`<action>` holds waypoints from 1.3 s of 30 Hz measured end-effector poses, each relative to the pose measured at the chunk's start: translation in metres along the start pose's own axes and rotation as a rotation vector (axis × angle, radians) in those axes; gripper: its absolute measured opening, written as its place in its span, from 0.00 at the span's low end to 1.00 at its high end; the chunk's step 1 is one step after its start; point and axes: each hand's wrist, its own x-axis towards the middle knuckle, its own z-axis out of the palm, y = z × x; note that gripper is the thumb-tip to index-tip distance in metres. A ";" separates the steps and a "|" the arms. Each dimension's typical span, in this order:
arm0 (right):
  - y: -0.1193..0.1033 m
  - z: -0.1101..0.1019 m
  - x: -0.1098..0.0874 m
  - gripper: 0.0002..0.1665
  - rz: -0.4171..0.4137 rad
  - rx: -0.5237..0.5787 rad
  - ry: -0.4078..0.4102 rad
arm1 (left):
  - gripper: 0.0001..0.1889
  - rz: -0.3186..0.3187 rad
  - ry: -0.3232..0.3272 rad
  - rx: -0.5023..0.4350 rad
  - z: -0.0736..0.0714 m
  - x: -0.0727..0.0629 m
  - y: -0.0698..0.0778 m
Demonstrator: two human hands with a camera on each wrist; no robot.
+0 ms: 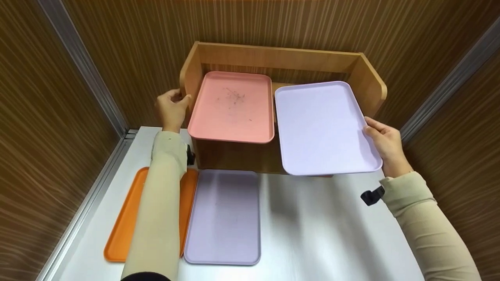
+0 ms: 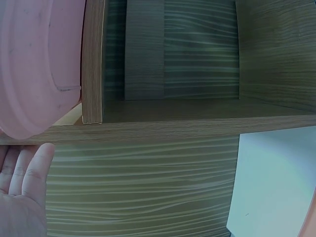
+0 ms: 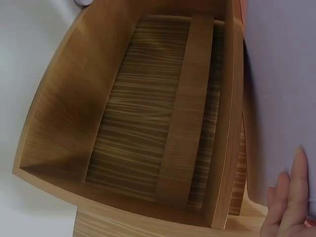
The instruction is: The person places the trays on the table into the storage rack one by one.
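In the head view, my right hand (image 1: 386,144) grips a pale lavender tray (image 1: 324,128) at its right edge, thumb on top. The tray is tilted in front of the right half of a wooden shelf (image 1: 281,56). From the right wrist view, the fingers lie flat along the tray's underside (image 3: 276,98). My left hand (image 1: 172,109) holds the shelf's left side panel, with its fingers against the outer face (image 2: 29,173). A pink tray (image 1: 234,107) with dark scuffs rests on the upper tier, jutting forward beside the left hand.
On the white table (image 1: 312,234) lie an orange tray (image 1: 127,218), partly covered by the left sleeve, and a greyish purple tray (image 1: 222,218) beside it. Wood-patterned walls (image 1: 273,23) stand behind and on both sides. The shelf's lower compartment (image 3: 133,108) opens below the trays.
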 end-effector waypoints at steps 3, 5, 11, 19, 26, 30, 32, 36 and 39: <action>-0.002 0.001 0.005 0.29 0.001 0.021 0.000 | 0.11 -0.003 -0.005 -0.008 0.001 0.000 0.001; -0.003 0.001 0.009 0.29 0.005 0.022 0.007 | 0.12 -0.006 -0.009 -0.010 0.001 -0.001 0.001; -0.005 0.005 0.017 0.27 -0.013 0.075 0.021 | 0.12 0.031 -0.018 -0.018 0.002 0.000 0.001; -0.009 0.015 0.028 0.28 0.000 0.098 0.029 | 0.11 0.014 -0.013 -0.040 0.002 0.000 0.002; -0.011 0.020 0.036 0.29 0.040 0.174 0.022 | 0.12 -0.003 -0.023 -0.033 0.002 -0.002 0.000; -0.011 0.019 0.039 0.31 0.062 0.281 -0.021 | 0.12 -0.002 -0.021 -0.013 0.003 -0.002 0.001; -0.011 0.018 0.040 0.32 0.072 0.324 -0.049 | 0.12 0.002 -0.023 -0.008 0.003 -0.003 0.002; -0.010 0.018 0.042 0.35 0.073 0.355 -0.122 | 0.12 0.003 -0.020 -0.006 0.003 -0.003 0.002; -0.010 0.019 0.044 0.38 0.070 0.322 -0.174 | 0.12 0.026 -0.011 -0.009 0.003 -0.002 0.002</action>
